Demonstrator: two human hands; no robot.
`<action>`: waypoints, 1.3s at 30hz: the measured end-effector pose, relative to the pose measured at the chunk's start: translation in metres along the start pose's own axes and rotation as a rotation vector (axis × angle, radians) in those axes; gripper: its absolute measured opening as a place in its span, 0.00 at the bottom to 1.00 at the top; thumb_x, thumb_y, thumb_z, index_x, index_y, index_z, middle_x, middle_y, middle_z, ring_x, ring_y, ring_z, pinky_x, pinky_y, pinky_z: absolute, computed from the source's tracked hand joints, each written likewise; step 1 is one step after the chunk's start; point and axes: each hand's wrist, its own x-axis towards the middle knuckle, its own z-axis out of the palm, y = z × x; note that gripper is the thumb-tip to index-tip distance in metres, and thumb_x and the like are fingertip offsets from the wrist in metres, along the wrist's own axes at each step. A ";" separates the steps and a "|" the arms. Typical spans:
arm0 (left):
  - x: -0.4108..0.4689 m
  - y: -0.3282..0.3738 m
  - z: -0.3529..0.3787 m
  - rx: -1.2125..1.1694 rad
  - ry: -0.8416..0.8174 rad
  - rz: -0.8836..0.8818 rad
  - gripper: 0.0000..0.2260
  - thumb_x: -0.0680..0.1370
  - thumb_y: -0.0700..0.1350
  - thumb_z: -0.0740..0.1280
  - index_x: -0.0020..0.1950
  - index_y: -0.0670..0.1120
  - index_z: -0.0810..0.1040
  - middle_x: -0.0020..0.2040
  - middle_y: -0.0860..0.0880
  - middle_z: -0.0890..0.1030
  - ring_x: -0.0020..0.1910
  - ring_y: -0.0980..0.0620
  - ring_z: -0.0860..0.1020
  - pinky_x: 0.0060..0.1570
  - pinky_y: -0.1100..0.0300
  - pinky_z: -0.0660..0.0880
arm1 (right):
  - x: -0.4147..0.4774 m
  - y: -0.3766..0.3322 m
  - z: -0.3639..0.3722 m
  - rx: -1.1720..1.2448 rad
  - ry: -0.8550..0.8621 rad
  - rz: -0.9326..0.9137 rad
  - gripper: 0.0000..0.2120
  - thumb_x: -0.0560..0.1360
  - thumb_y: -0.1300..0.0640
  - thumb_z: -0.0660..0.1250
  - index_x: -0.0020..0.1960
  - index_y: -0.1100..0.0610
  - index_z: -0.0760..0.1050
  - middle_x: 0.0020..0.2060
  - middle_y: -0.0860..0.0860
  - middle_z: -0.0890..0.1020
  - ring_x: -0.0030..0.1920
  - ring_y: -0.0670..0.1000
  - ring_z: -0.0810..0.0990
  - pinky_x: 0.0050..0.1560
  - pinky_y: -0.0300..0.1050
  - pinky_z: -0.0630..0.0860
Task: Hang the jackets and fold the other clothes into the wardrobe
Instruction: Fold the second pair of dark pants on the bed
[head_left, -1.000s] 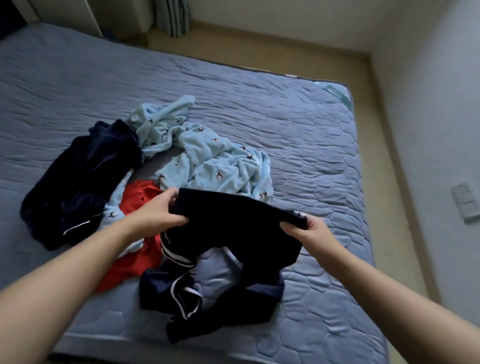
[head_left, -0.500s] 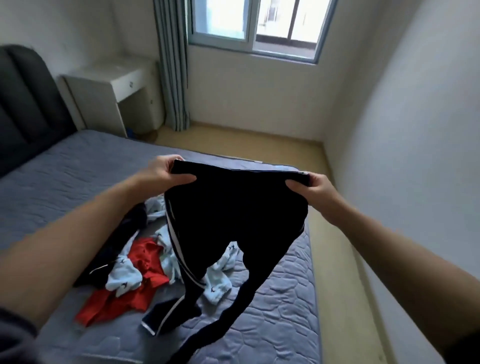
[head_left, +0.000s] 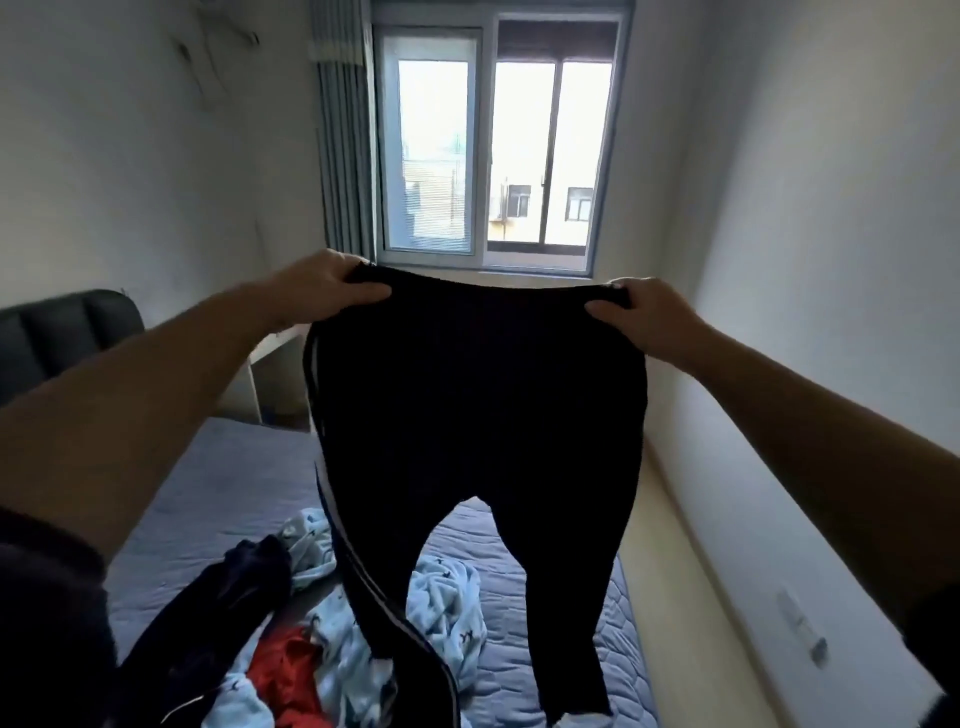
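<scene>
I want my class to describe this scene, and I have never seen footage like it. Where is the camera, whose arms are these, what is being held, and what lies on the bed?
There is no machine here: a person wears a wide-angle camera on the head, so the view looks forward and down along their own bare arms. The left hand and the right hand each grip one end of the waistband of a pair of black trousers with a white side stripe, held up so the legs hang down. On the grey quilted mattress below lie a crumpled light blue garment with small dark prints, a red garment and a dark navy garment. A window is in the far wall.
</scene>
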 end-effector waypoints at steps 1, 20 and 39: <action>0.005 0.005 -0.004 0.030 0.095 0.029 0.07 0.78 0.49 0.67 0.48 0.46 0.78 0.38 0.53 0.80 0.37 0.57 0.77 0.34 0.68 0.72 | 0.003 -0.006 -0.001 0.019 -0.007 0.007 0.13 0.78 0.52 0.66 0.49 0.63 0.78 0.37 0.53 0.77 0.39 0.52 0.75 0.39 0.41 0.68; 0.034 -0.015 0.001 0.044 0.017 0.160 0.05 0.77 0.47 0.69 0.43 0.47 0.79 0.39 0.49 0.79 0.38 0.54 0.77 0.41 0.64 0.71 | 0.011 0.007 -0.002 0.237 -0.069 0.142 0.11 0.77 0.52 0.67 0.56 0.58 0.76 0.41 0.50 0.78 0.41 0.49 0.78 0.37 0.39 0.76; 0.035 -0.027 -0.008 0.626 0.009 0.634 0.11 0.71 0.47 0.75 0.38 0.44 0.74 0.32 0.53 0.72 0.29 0.58 0.70 0.33 0.63 0.66 | 0.009 -0.004 -0.009 -0.586 -0.304 -0.302 0.09 0.72 0.64 0.69 0.38 0.53 0.75 0.34 0.48 0.76 0.36 0.45 0.73 0.36 0.31 0.66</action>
